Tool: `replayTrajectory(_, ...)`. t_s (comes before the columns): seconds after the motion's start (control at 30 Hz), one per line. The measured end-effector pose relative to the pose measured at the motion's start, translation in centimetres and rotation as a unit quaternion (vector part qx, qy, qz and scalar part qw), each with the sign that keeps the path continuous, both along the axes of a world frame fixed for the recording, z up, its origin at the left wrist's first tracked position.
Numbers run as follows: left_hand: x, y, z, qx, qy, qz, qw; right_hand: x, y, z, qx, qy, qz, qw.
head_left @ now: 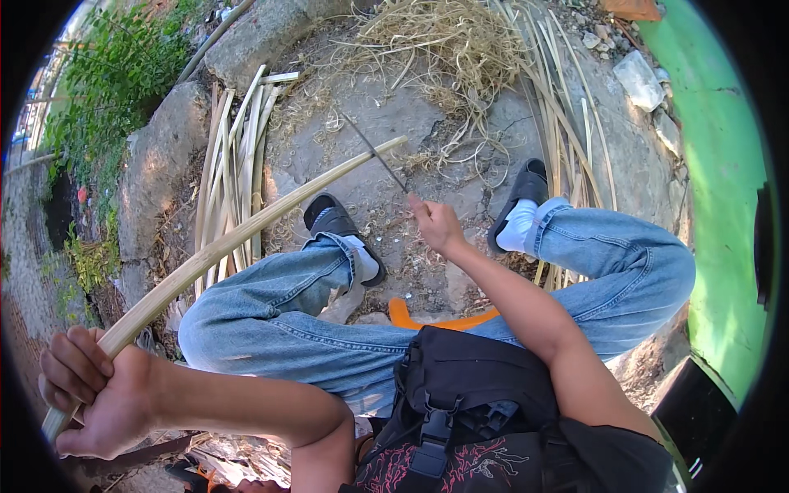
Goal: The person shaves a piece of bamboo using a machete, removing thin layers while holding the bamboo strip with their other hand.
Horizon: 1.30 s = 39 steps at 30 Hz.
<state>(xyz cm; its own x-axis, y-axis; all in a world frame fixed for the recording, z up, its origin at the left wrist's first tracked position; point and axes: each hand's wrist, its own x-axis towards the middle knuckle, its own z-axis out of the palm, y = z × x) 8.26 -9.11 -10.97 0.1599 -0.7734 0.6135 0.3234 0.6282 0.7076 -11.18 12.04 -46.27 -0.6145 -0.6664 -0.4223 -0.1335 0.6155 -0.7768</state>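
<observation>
your left hand [103, 390] is closed in a full fist around the near end of a pale stripped pole [246, 228], fingers wrapped over it, down at the lower left. from that fist the pole's long axis runs forward and to your right, past your left knee, and ends in front of you between your two dark sandals [335, 222], a little beyond them. your right hand [436, 226] is closed too, thumb laid forward, on a slim dark blade [389, 172] (its handle is hidden inside your fingers). the blade points forward and to your left, so it crosses the pole steeply just short of the far tip; whether edge and wood touch there, i cannot tell. that crossing lies far from your left hand and near your right one, just ahead of the thumb. beyond the tip sits a tangled heap of curly shavings [448, 45]. pale split strips [238, 156] lie bunched to your left, partly behind the pole, and longer strips [563, 107] lie to your right.
</observation>
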Motion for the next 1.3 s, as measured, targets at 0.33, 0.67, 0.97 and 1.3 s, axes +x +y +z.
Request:
replayTrajectory(0.33, 0.3, 1.3, 1.8, -0.03, -0.034, 0.151, 0.987, -2.1, 2.6, -5.8, 0.163, -0.09, -0.075, 0.98)
replayTrajectory(0.67, 1.7, 1.2, 1.8, -0.045, -0.018, 0.107, 0.993, -7.7, 4.2, -4.3, 0.257, -0.075, -0.083, 0.96)
replayTrajectory(0.97, 0.4, 0.6, 0.6, -0.018, -0.029, -0.103, 0.994, -8.4, 1.1, 1.8, 0.197, -0.1, -0.193, 0.956)
replayTrajectory(1.3, 0.4, -0.3, -0.3, 0.011, -0.027, -0.089, 0.996, -1.9, 0.4, 3.8, 0.124, -0.056, 0.039, 0.99)
